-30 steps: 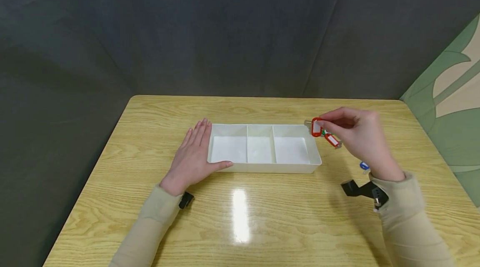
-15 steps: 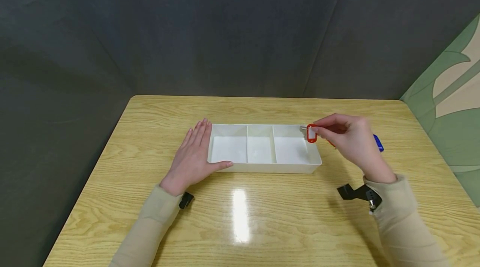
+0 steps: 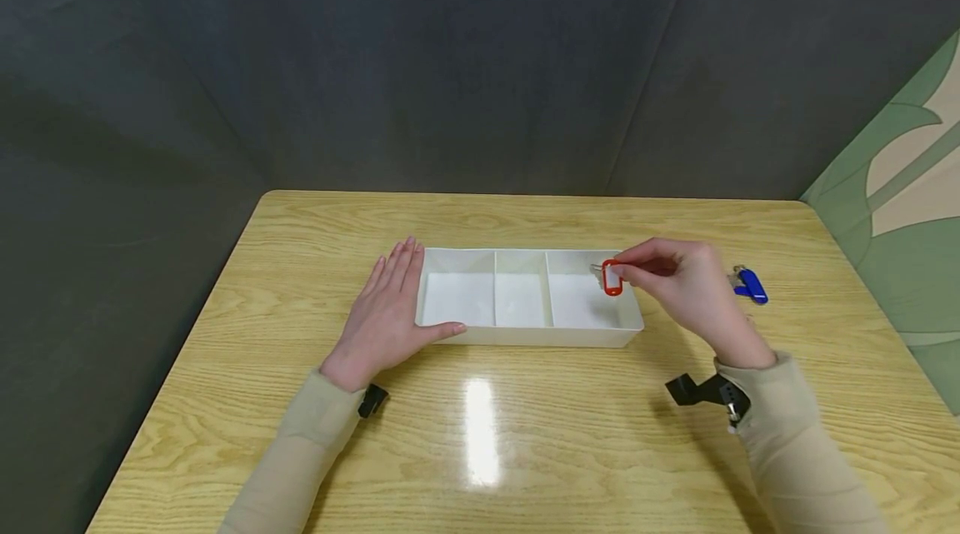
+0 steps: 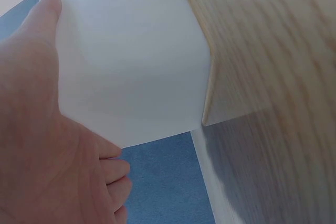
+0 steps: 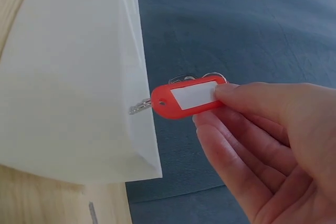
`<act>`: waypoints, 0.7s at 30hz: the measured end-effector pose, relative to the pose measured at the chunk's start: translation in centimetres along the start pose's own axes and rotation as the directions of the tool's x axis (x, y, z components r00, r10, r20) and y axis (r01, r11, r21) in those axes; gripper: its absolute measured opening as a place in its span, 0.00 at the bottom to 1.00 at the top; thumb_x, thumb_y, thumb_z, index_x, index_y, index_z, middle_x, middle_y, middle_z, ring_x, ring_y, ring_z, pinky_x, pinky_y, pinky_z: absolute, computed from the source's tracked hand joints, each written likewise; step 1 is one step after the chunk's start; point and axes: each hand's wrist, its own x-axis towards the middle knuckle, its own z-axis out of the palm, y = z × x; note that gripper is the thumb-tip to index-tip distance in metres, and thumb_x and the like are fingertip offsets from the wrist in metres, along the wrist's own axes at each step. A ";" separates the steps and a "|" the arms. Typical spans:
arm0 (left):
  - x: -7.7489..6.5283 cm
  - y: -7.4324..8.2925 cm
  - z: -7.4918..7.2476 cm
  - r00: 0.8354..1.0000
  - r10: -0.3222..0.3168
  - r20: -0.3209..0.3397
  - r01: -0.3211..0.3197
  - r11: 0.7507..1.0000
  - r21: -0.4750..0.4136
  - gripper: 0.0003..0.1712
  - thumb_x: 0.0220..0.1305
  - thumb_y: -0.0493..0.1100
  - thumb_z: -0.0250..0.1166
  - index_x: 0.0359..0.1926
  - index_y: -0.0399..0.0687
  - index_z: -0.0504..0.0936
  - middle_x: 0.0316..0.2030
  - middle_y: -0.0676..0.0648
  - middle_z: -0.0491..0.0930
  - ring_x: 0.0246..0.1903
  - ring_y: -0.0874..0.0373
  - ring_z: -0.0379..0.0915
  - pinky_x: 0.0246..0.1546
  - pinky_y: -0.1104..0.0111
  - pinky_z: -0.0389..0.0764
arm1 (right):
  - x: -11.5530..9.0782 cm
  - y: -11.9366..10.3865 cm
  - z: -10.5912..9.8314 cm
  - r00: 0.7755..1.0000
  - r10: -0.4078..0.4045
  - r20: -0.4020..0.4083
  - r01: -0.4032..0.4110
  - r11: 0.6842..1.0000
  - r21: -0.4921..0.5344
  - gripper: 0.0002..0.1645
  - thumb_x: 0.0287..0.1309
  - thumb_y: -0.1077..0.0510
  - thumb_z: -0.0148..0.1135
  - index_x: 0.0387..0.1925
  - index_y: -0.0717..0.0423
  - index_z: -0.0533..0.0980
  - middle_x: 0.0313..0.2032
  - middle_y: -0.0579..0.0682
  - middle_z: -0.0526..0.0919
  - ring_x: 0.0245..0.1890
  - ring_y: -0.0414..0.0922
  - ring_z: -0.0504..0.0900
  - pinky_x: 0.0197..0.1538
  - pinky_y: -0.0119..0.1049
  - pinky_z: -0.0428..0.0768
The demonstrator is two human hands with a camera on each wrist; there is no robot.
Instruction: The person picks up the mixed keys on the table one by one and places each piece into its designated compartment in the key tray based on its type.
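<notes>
In the head view, the white tray [image 3: 540, 336] is standing on the wooden desk [image 3: 555, 426], and two dividers make three compartments in it. The left hand [image 3: 386, 316] lies at the left end of the tray, its fingers straight and its thumb spread apart along the near rim. The right hand [image 3: 693, 288] has its grip clamped on a red key tag [image 3: 612, 277], which it holds over the right compartment. A blue key tag [image 3: 753, 286] lies on the desk, to the right of this hand. Behind the desk there is a dark cloth [image 3: 450, 59].

In the left wrist view, the thumb touches the tray at one edge, and the other fingers are at its end; they do not pinch it.

In the right wrist view, the thumb and the fingers pinch the red key tag at one end. Its white label [image 5: 193, 96] is visible, and a metal key [image 5: 140, 107] sticks out past the other end, in front of the tray wall
</notes>
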 end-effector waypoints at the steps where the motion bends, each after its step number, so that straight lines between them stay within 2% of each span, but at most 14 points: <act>1: 0.0 0.0 0.0 1.000 -0.001 0.000 0.001 1.000 0.000 0.73 0.55 0.88 0.46 0.81 0.39 0.36 0.80 0.40 0.35 0.78 0.50 0.27 0.76 0.61 0.30 | 0.0 0.0 0.1 1.000 0.001 0.009 -0.001 1.000 0.002 0.06 0.58 0.64 0.74 0.39 0.57 0.88 0.37 0.50 0.89 0.31 0.42 0.86 0.36 0.24 0.83; 8: 0.0 0.0 0.1 1.000 -0.003 -0.003 0.003 1.000 0.000 0.74 0.55 0.88 0.46 0.81 0.39 0.36 0.80 0.40 0.35 0.78 0.50 0.27 0.76 0.61 0.31 | -0.1 0.3 0.6 0.999 0.021 0.050 -0.022 0.999 0.025 0.06 0.59 0.63 0.74 0.39 0.55 0.88 0.37 0.49 0.89 0.32 0.46 0.86 0.35 0.26 0.83; 21: 0.1 -0.1 0.2 1.000 -0.002 -0.007 0.002 1.000 0.007 0.74 0.55 0.89 0.46 0.81 0.38 0.37 0.80 0.40 0.35 0.78 0.50 0.27 0.76 0.61 0.30 | 0.0 1.0 1.6 0.996 0.022 0.088 -0.023 1.000 0.006 0.06 0.58 0.64 0.75 0.38 0.53 0.88 0.36 0.46 0.89 0.31 0.43 0.86 0.32 0.27 0.82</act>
